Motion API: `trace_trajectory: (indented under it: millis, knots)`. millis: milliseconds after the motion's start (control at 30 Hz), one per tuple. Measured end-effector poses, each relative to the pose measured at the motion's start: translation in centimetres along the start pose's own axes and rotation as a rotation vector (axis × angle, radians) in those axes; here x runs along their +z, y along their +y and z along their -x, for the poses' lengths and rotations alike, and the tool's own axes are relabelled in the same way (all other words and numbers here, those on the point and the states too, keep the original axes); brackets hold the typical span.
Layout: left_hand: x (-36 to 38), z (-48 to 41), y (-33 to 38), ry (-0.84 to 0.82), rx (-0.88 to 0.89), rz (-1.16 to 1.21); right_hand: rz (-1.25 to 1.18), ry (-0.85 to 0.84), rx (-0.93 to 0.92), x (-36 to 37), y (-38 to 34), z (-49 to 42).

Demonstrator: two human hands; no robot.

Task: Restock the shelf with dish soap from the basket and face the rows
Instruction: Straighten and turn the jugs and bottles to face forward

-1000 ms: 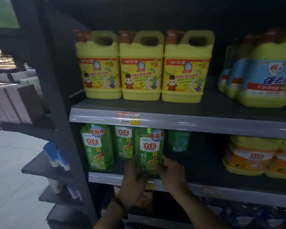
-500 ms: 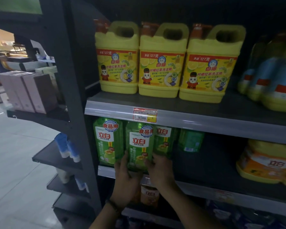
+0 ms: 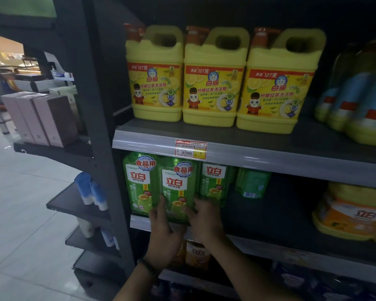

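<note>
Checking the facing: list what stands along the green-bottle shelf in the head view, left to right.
First green bottle, second green bottle, third green bottle, set-back green bottle, orange-labelled jugs.

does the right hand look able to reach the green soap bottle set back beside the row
Probably yes: bare shelf lies in front of the set-back green soap bottle, with nothing between it and the right hand. That hand must first release the front soap bottle, which it holds with the left hand.
</note>
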State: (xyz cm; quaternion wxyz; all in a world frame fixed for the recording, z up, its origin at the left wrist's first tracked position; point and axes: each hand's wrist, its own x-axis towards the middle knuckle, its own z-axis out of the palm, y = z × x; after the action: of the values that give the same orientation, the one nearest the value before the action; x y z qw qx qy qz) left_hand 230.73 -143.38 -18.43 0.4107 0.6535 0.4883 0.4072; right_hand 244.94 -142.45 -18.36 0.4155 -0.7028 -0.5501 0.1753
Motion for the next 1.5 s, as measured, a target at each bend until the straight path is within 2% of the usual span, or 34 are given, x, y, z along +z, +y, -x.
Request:
trace_trajectory:
  millis: [100,167,200,267,333,467,533,667,800,900,1100,1300,1500]
  knots:
    - [0.9,0.7,0.3,0.115,0.017,-0.042,-0.046,-0.059,0.016,-1.2,0.6,0.0]
    - [1.9,1.5,0.7,0.199,0.133,-0.199,-0.047,-0.02,0.049,-2.6,1.4,0.3]
    - [2.4,1.9,1.0,0.18,0.235,-0.327,-0.039,0.02,0.07,-3.4,2.0,0.6]
    - [4.1,2.4,1.8,-0.009,0.432,-0.551,-0.025,0.096,0.104,-5.4,3.8,1.0]
    - [6.1,2.2,2.1,-0.243,0.514,-0.748,-0.006,0.167,0.151,-7.4,5.7,1.3]
    - [10.4,0.7,2.4,-0.515,0.486,-1.037,0.013,0.27,0.241,-11.1,9.3,1.3]
    - [11.8,0.0,2.5,-0.566,0.459,-1.126,0.033,0.296,0.29,-12.4,11.2,0.7]
    - [13.0,-1.1,1.3,-0.572,0.466,-1.178,-0.016,0.306,0.361,-14.2,13.9,-1.7]
    - [13.4,-1.1,1.6,-0.549,0.517,-1.148,-0.11,0.307,0.354,-15.2,15.2,-4.4]
    - [13.6,-1.1,2.4,-0.596,0.423,-1.151,-0.212,0.289,0.354,-15.5,16.2,-6.2]
    - [13.9,-1.0,3.6,-0.614,0.403,-1.185,-0.336,0.158,0.321,-16.7,17.5,-8.8]
    - [13.8,-1.0,3.8,-0.643,0.394,-1.215,-0.309,0.065,0.273,-17.3,17.7,-8.5]
    - [14.0,-1.5,3.7,-0.692,0.35,-1.232,-0.275,0.112,0.279,-16.6,17.0,-5.4]
